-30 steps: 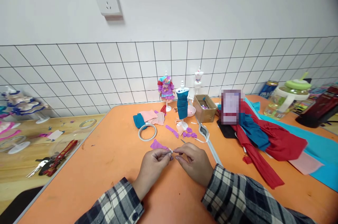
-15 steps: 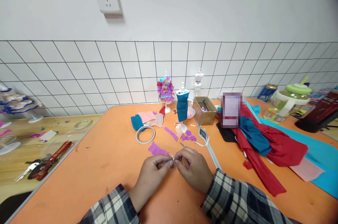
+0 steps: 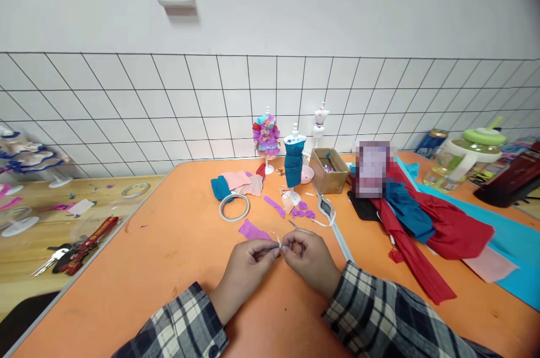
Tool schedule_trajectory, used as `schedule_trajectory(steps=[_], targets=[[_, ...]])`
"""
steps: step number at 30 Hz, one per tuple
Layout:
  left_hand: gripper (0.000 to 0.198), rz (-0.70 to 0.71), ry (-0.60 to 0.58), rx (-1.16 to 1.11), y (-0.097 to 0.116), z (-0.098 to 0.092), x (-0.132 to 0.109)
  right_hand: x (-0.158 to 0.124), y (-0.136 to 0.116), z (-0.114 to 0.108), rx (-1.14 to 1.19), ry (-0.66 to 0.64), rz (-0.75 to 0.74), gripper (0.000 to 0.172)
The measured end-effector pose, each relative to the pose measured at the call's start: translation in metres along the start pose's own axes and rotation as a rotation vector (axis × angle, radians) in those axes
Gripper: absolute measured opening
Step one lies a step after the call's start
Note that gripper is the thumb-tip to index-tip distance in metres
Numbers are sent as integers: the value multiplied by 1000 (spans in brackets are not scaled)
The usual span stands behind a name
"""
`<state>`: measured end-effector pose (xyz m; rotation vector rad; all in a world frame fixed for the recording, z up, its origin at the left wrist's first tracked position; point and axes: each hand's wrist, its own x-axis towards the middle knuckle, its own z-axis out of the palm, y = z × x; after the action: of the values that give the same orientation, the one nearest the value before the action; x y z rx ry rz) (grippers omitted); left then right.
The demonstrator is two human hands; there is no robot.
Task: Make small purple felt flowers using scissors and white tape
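Observation:
Over the orange tabletop, my left hand (image 3: 248, 265) and my right hand (image 3: 314, 259) meet fingertip to fingertip. Both are closed in a pinch on a small thin white strip (image 3: 278, 239) that pokes up between them; its exact kind is too small to tell. A thin pointed metal tip (image 3: 292, 224) shows just behind my right hand, the rest of it hidden. Beyond my left fingers lies a purple fabric piece (image 3: 253, 230). Purple cut scraps (image 3: 302, 213) lie past my right hand. A small dress form (image 3: 294, 161) wrapped in teal cloth stands farther back.
Behind are a dressed doll form (image 3: 267, 136), a bare white form (image 3: 319, 125) and a cardboard box (image 3: 329, 172). A tape roll (image 3: 234, 220) sits left, a grey zipper strip (image 3: 340, 237) right. Red cloth (image 3: 451, 226) and a green-lidded jug (image 3: 466, 158) are farther right.
The view has tipped down slightly, so everything sits a little differently in the picture. Both hands keep their pinch on the white strip, fingers barely shifted.

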<state>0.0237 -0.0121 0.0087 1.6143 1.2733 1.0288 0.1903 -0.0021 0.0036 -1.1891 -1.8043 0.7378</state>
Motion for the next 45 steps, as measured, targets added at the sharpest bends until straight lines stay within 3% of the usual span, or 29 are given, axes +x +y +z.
schedule_trajectory(steps=[5, 14, 19, 22, 27, 37, 42, 45], targets=[[13, 35, -2, 16, 0, -1, 1, 0, 3, 3, 102, -3, 63, 7], [16, 46, 12, 9, 1, 1, -1, -3, -8, 3, 43, 13, -4, 8], [15, 45, -4, -15, 7, 0, -4, 0, 3, 5, 316, -23, 179, 4], [16, 150, -37, -27, 12, -5, -5, 6, 13, 2, 431, 16, 255, 9], [14, 309, -100, -56, 10, -11, -11, 16, 23, -4, 449, 84, 243, 11], [9, 191, -132, -397, 3, -12, -9, 23, 31, -23, 424, 169, 335, 14], [12, 6, -141, -650, 2, -13, -4, 24, 35, -32, 357, 254, 369, 18], [11, -98, -145, -754, 1, -12, -3, 34, 30, -50, 236, 381, 314, 20]])
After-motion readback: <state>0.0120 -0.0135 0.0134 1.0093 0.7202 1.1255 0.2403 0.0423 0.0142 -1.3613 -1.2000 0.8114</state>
